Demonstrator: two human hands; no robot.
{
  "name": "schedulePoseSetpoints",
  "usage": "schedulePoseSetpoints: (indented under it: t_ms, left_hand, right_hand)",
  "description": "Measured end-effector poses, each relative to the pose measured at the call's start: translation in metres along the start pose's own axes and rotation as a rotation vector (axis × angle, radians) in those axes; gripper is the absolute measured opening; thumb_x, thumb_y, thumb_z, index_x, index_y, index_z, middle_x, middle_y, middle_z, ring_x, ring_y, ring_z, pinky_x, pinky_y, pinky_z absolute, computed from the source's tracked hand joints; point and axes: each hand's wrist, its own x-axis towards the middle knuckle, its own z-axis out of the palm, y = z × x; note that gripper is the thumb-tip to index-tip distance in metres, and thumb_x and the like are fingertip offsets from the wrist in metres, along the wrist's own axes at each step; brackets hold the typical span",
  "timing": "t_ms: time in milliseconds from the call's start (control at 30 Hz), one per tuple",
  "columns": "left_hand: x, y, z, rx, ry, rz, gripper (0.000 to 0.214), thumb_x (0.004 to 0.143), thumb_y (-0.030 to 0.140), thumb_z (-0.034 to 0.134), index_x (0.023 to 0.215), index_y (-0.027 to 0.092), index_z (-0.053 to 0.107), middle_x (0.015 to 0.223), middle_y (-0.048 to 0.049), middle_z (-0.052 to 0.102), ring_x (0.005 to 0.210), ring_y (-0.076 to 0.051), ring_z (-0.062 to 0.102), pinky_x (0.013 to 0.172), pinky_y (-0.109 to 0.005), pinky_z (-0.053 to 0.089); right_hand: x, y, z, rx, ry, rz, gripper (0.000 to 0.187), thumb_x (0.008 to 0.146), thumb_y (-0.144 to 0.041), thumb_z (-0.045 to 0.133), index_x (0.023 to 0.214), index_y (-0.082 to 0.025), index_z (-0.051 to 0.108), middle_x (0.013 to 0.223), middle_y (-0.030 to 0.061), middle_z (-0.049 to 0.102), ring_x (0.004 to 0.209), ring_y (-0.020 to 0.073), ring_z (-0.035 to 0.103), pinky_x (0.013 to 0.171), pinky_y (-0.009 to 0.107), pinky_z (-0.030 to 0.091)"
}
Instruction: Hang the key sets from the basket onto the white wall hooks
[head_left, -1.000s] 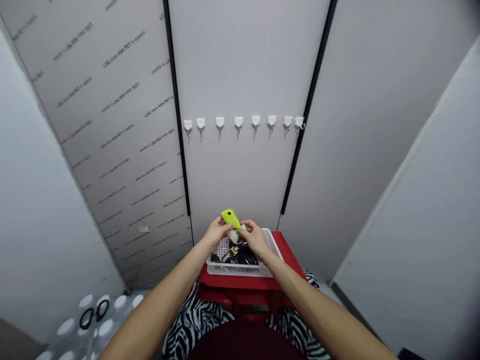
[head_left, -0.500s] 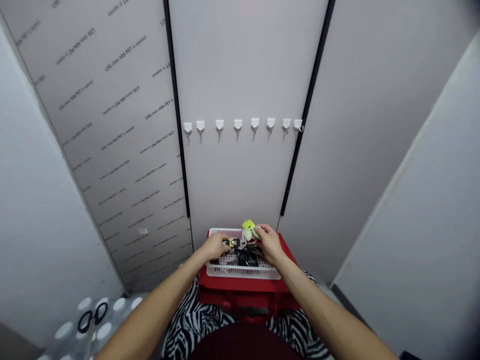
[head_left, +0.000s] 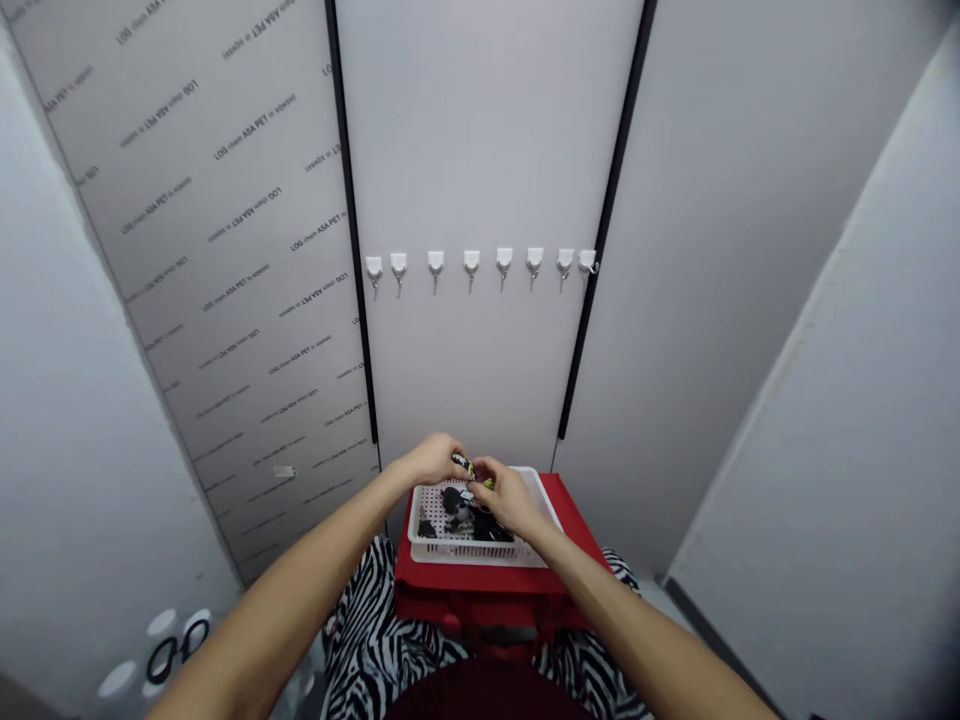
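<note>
My left hand (head_left: 437, 460) is raised over the back of a white plastic basket (head_left: 553, 512), its fingers closed on a black-and-yellow keychain strap (head_left: 463, 464). Close beside it, my right hand (head_left: 510, 498) has its fingers pinched around a keychain with a lime-green part (head_left: 489, 484), mostly covered by the fingers. The two hands nearly meet, and whether the two pieces are linked I cannot tell. Below them in the basket lie several dark items (head_left: 457, 508), including black pieces and what look like keys.
The basket stands on a small red table (head_left: 577, 530) between my knees. A row of several white adhesive hooks (head_left: 471, 264) runs across the wall panel ahead. Bottles with white caps (head_left: 118, 679) and a black handle (head_left: 161, 660) sit on the floor at lower left.
My left hand has lifted with the black-and-yellow strap toward the back. My right hand has moved left beside it, and the green charms are now mostly hidden. The view has shifted slightly.
</note>
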Motion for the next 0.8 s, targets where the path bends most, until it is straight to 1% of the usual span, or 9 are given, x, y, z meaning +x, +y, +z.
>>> schedulePoseSetpoints:
  t_ms: [100,167,233,300,433,500,600,667,800]
  left_hand:
    - [0.002,0.0,-0.007,-0.087,-0.007,-0.017,0.012,0.047,0.019,0.055,0.058,0.015,0.058,0.047,0.0026,0.052,0.044,-0.008,0.042,0.042,-0.016,0.027]
    - [0.002,-0.002,-0.01,-0.221,-0.029,-0.065,0.013,0.049,0.021,0.054,0.06,0.014,0.056,0.047,0.0026,0.05,0.044,-0.007,0.042,0.042,-0.017,0.029]
    - [0.003,-0.002,-0.012,-0.38,-0.012,-0.117,0.015,0.05,0.021,0.054,0.062,0.012,0.054,0.047,0.0031,0.048,0.043,-0.006,0.041,0.043,-0.017,0.031]
    - [0.004,0.001,-0.013,-0.514,0.049,-0.155,0.016,0.05,0.02,0.054,0.064,0.012,0.052,0.048,0.0034,0.048,0.043,-0.006,0.041,0.044,-0.018,0.033]
    - [0.005,0.011,-0.015,-0.683,0.189,-0.191,0.017,0.049,0.018,0.054,0.065,0.013,0.051,0.052,0.003,0.048,0.047,-0.005,0.044,0.047,-0.018,0.035]
    - [0.004,0.015,-0.017,-0.751,0.248,-0.19,0.016,0.048,0.016,0.055,0.063,0.013,0.051,0.056,0.0024,0.049,0.051,-0.005,0.045,0.048,-0.018,0.035]
    - [0.004,0.019,-0.018,-0.812,0.289,-0.181,0.016,0.047,0.014,0.055,0.062,0.013,0.051,0.059,0.0016,0.05,0.053,-0.005,0.045,0.05,-0.018,0.036]
    - [0.004,0.02,-0.019,-0.825,0.313,-0.171,0.017,0.046,0.013,0.055,0.063,0.013,0.052,0.059,0.0014,0.05,0.053,-0.005,0.045,0.051,-0.018,0.036]
    - [0.006,0.019,-0.019,-0.855,0.428,-0.142,0.017,0.048,0.013,0.053,0.065,0.013,0.052,0.059,0.0009,0.051,0.054,-0.006,0.045,0.053,-0.019,0.037]
  right_hand:
    - [0.003,-0.002,0.006,0.071,0.062,0.022,0.018,0.061,-0.021,0.045,0.076,-0.016,0.051,0.066,0.0004,0.053,0.06,0.0105,0.046,0.058,0.022,0.035]
    - [0.006,-0.001,0.008,0.121,0.08,0.015,0.017,0.061,-0.021,0.044,0.076,-0.015,0.05,0.067,0.0001,0.052,0.061,0.01,0.045,0.058,0.022,0.035]
    - [0.008,-0.001,0.007,0.164,0.09,0.015,0.017,0.061,-0.02,0.044,0.076,-0.015,0.05,0.068,0.0004,0.052,0.061,0.0097,0.045,0.058,0.021,0.035]
    - [0.012,-0.002,0.005,0.183,0.101,0.012,0.018,0.061,-0.02,0.044,0.078,-0.014,0.049,0.067,0.0002,0.051,0.06,0.0094,0.044,0.058,0.021,0.035]
    - [0.021,-0.01,-0.001,0.179,0.112,-0.005,0.026,0.062,-0.023,0.044,0.087,-0.015,0.048,0.062,-0.0013,0.048,0.057,0.0088,0.042,0.056,0.021,0.034]
    - [0.025,-0.015,-0.003,0.195,0.108,-0.006,0.025,0.063,-0.025,0.044,0.085,-0.015,0.048,0.059,-0.002,0.046,0.054,0.0084,0.04,0.054,0.021,0.033]
    - [0.029,-0.021,-0.004,0.265,0.124,0.0,0.019,0.062,-0.028,0.045,0.074,-0.013,0.048,0.058,-0.0017,0.045,0.053,0.0079,0.04,0.052,0.02,0.033]
    - [0.032,-0.024,-0.004,0.325,0.143,0.003,0.016,0.062,-0.028,0.045,0.069,-0.013,0.046,0.058,-0.0015,0.045,0.053,0.0077,0.04,0.051,0.02,0.033]
    - [0.036,-0.03,-0.006,0.432,0.134,0.026,0.021,0.062,-0.026,0.044,0.079,-0.014,0.046,0.055,-0.0027,0.045,0.051,0.0076,0.041,0.049,0.02,0.032]
